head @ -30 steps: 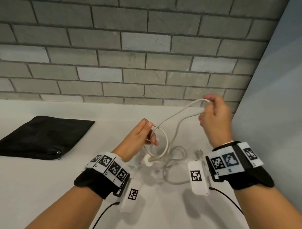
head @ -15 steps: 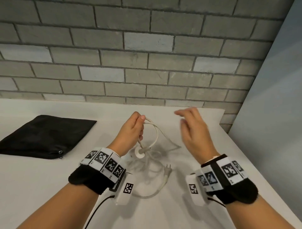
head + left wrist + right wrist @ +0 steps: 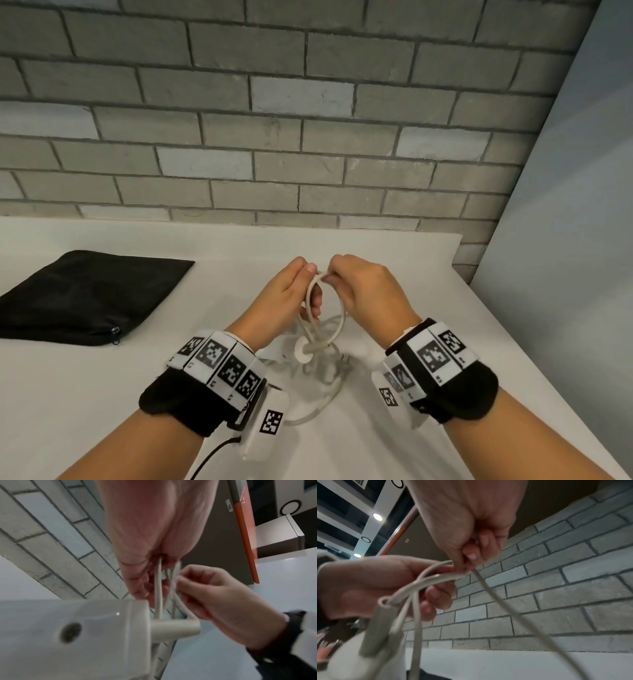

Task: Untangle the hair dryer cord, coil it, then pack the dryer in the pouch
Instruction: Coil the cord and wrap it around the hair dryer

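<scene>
I see my left hand (image 3: 286, 301) and right hand (image 3: 363, 291) pinching the white cord (image 3: 339, 329) together; its loop hangs below them to the hair dryer (image 3: 77, 635), the black pouch (image 3: 89, 298) well left.

I see: cord (image 3: 310, 301) off-white, dryer (image 3: 72, 635) same off-white. Pouch (image 3: 85, 294) plain black, silver zip pull. Table (image 3: 376, 250) white. Wall (image 3: 308, 137) grey brick, a few paler bricks, dark mortar. Wristbands (image 3: 191, 397) black, white tiles with black-and-white square markers.
</scene>
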`<act>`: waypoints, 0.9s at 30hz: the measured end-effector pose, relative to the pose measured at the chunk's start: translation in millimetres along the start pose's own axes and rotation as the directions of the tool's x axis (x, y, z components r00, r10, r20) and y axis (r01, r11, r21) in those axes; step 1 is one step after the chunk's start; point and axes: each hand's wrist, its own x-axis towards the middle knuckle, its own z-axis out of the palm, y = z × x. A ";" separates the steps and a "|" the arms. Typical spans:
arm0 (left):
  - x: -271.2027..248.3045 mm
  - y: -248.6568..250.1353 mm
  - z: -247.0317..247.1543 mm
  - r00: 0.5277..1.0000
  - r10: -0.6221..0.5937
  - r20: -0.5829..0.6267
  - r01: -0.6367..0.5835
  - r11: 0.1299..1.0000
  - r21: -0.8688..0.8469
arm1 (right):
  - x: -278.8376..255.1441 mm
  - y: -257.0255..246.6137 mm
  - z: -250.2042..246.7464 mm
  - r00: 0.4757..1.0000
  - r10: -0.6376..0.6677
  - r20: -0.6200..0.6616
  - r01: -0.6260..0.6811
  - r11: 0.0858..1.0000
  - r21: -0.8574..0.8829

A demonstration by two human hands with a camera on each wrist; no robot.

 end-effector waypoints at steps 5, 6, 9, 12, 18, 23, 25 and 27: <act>4.1 -11.8 -20.2 0.982 -0.062 -0.178 0.045 0.994 -0.099 | 10.2 42.4 -39.0 0.819 0.484 -0.309 -0.323 0.833 0.449; 3.8 -12.2 -24.9 0.973 -0.060 -0.224 0.037 0.994 -0.106 | 9.0 58.5 -43.5 0.746 0.580 -0.327 -0.369 0.769 0.522; 2.7 -8.0 -38.0 0.944 -0.039 -0.327 0.000 0.993 -0.120 | -11.8 108.6 -41.8 0.553 0.789 -0.268 -0.576 0.595 0.561; 1.1 -2.1 -44.9 0.927 -0.028 -0.374 -0.021 0.992 -0.126 | -46.0 143.7 -26.8 0.502 0.854 -0.133 -0.835 0.519 0.180; 0.9 7.6 -33.7 0.941 -0.002 -0.340 -0.053 0.987 -0.153 | -42.0 100.4 -30.5 0.498 0.686 0.531 -0.559 0.722 -0.408; 4.0 13.8 -28.1 0.935 0.035 -0.354 -0.083 0.989 -0.122 | -10.7 37.7 -63.6 0.928 0.335 0.161 -0.321 0.941 -0.104; 5.3 15.0 -25.3 0.938 0.041 -0.345 -0.085 0.990 -0.113 | -4.1 8.0 -59.4 0.975 0.209 0.082 -0.217 0.971 0.104; 6.5 15.4 -20.5 0.943 0.046 -0.331 -0.087 0.990 -0.109 | -5.6 -17.8 -36.4 0.933 0.192 0.303 -0.237 0.964 0.119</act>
